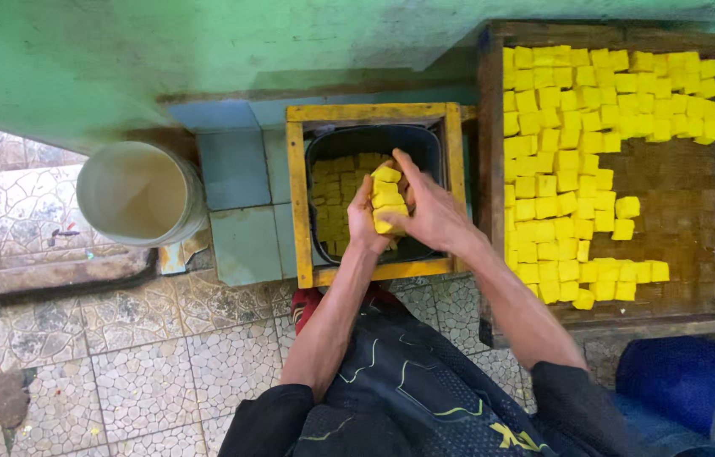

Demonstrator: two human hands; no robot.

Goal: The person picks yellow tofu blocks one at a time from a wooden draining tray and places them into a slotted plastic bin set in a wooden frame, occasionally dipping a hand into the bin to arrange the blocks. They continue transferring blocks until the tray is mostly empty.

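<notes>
Both hands meet over the dark bin, pressing a short stack of yellow blocks (387, 200) between them. The left hand (363, 217) is cupped against the stack's left side, fingers half curled around it. The right hand (427, 211) closes on the other side, thumb and fingers spread along the blocks and pinching inward, so neither hand is flat open nor fully fisted. The stack stands roughly upright, several pieces high, held above the bin's interior.

The black bin (317, 152) sits inside a yellow wooden frame (297, 195), and more yellow blocks lie loosely packed in its bottom (336, 190). The frame rests on blue-green tiles (243, 241) against a green wall (205, 51).

Just right of the frame, touching or nearly touching it, is a large wooden tray (687, 228). Rows of yellow cubes (586, 118) cover its left and upper parts, while the right and middle of its floor show bare wood. The right forearm crosses the tray's near left corner.

To the left, well apart from the hands, stands a pale round bucket (142, 193) on the tile edge. Below it lies a pebble-patterned floor (146, 364), with open room on the left side. The person's dark patterned clothing (408, 398) fills the lower middle, and a blue object (679, 372) sits at the lower right, below the tray's near rim.
</notes>
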